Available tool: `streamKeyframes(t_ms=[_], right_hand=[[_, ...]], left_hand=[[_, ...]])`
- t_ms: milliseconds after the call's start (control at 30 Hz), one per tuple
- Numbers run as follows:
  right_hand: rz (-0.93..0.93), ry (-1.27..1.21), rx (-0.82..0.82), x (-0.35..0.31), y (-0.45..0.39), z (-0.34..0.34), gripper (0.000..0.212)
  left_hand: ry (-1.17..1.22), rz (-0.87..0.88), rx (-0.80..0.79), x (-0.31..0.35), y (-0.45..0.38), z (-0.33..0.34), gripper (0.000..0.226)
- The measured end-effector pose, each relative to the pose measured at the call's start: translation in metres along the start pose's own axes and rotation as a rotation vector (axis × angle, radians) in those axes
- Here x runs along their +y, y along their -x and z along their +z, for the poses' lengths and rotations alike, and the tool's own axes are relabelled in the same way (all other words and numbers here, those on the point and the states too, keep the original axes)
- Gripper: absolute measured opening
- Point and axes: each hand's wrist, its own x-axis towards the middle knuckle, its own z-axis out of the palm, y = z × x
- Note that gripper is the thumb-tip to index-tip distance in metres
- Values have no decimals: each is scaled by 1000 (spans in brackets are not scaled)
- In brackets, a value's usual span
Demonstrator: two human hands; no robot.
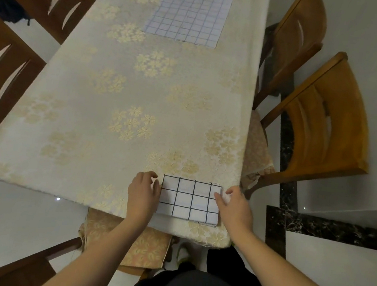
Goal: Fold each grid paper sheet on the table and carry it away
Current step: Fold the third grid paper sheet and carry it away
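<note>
While the folded grid paper (pixel 189 200) lies low and centre on the desk (pixel 127 94), the left hand (pixel 144 190) covers its left edge, the right hand (pixel 234 206) its right edge; whether they pinch is unclear. Another sheet (pixel 188 11) is cut off at the top.

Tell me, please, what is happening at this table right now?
A person stands at the near end of a table covered with a flowered cloth. Their left hand and right hand rest at the two sides of a folded grid paper sheet lying near the table's edge. A second grid paper sheet lies flat and unfolded at the far end, untouched. Wooden chairs stand around.
</note>
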Motion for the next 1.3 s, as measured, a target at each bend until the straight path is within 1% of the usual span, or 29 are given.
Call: streamKeyframes(t_ms=[33,67,133,200,267,367,433,500,600,667,733,867,933,1133,1300], right_hand=[[-72,57,32,-1,3,2,30],[-159,78,54,-2,7,5,28],[-339,102,89,-8,13,14,28],[-481,169,112,-16,17,28,32],[-562,255,80,-23,18,42,41],[-600,390,21,-26,17,60,53],[-589,473,-20,-23,14,67,58],[-566,507,-68,-19,11,71,61],[-559,562,-98,-14,8,73,62],[-551,569,-103,-12,8,72,62],[-555,590,-66,-11,9,69,66],[-549,548,-39,-2,7,62,73],[-529,544,-46,0,5,62,74],[-505,588,-111,4,0,66,74],[-505,567,-207,-1,-4,57,74]], left_hand=[[-73,147,47,3,4,1,18],[-117,285,57,6,9,3,23],[-147,508,-16,11,17,11,32],[-186,644,-130,10,24,19,42],[-229,703,-207,5,25,25,50],[-262,710,-287,-4,24,32,54],[-282,692,-340,-8,23,35,56],[-290,669,-378,-11,22,37,57],[-284,641,-399,-13,22,39,59],[-287,629,-405,-12,21,39,59],[-296,593,-412,-12,20,38,62],[-346,450,-424,-13,17,36,78],[-368,415,-440,-14,15,34,85],[-397,430,-468,-14,12,33,89],[-450,408,-525,-15,11,33,91]])
